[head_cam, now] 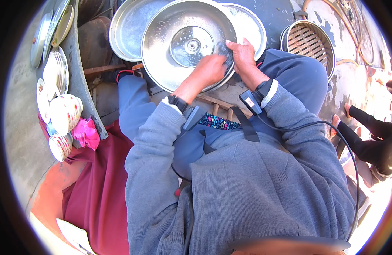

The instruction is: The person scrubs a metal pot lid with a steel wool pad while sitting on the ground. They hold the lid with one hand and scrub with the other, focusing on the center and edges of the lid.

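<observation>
A large round metal lid or basin (157, 47), beaded with water drops, lies before me with a fitting at its centre. My left hand (210, 70) is closed at its right inner side, on a blurred dark grey piece that looks like a scouring pad (228, 57). At the right rim, my right hand (245, 59) grips the edge, thumb on top. Two more round metal pans or trays, one at left (126, 32) and one at right (250, 25), lie partly beneath the large one.
Stacked plates (54, 75), patterned bowls (65, 113) and a pink cloth or bag (86, 134) line a curved ledge at left. A slatted steamer basket (310, 47) stands right of my knee. A hose (349, 19) lies top right. Another person's legs (358, 137) show at right.
</observation>
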The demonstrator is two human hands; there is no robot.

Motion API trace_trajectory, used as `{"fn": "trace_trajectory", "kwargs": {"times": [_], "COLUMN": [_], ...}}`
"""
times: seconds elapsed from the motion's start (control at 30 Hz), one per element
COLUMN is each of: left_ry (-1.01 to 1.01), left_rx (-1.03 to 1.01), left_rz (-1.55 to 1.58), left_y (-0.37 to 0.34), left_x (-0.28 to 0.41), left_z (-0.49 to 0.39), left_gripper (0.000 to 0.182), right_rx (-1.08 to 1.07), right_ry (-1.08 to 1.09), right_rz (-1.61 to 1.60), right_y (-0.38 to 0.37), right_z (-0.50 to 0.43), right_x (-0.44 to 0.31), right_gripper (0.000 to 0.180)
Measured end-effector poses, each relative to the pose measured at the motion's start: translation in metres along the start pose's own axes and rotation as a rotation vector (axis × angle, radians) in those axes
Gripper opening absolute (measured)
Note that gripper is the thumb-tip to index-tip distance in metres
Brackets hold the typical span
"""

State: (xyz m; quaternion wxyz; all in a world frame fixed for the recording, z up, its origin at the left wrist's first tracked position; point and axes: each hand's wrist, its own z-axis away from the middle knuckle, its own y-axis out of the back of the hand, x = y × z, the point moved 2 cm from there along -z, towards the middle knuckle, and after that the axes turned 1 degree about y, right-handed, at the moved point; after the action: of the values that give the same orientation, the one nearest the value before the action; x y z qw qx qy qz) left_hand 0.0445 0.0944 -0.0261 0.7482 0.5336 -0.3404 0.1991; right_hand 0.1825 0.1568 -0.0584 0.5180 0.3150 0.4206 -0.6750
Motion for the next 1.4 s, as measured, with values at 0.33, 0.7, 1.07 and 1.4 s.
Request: {"fn": "trace_trajectory", "kwargs": {"times": [0.33, 0.7, 1.07, 1.4], "left_ry": [-0.062, -0.041, 0.097, 0.138], "left_rx": [0.118, 0.129, -0.014, 0.131], "left_rz": [0.073, 0.155, 0.063, 0.057], "left_y": [0.0, 0.002, 0.003, 0.013], "left_x": [0.0, -0.001, -0.003, -0.002], "left_z": [0.0, -0.008, -0.002, 0.03], "left_gripper": [0.015, 0.019, 0.027, 0.033], "right_rx": [-0.005, 0.035, 0.033, 0.031], "right_ry": [0.064, -0.002, 0.028, -0.045], "right_rz": [-0.045, -0.052, -0.046, -0.167], "right_y": [-0.001, -0.001, -0.002, -0.015], "right_z": [0.0, -0.003, -0.003, 0.0], "right_x": [0.0, 0.003, 0.003, -0.009], "right_gripper": [0.031, 0.029, 0.029, 0.031]}}
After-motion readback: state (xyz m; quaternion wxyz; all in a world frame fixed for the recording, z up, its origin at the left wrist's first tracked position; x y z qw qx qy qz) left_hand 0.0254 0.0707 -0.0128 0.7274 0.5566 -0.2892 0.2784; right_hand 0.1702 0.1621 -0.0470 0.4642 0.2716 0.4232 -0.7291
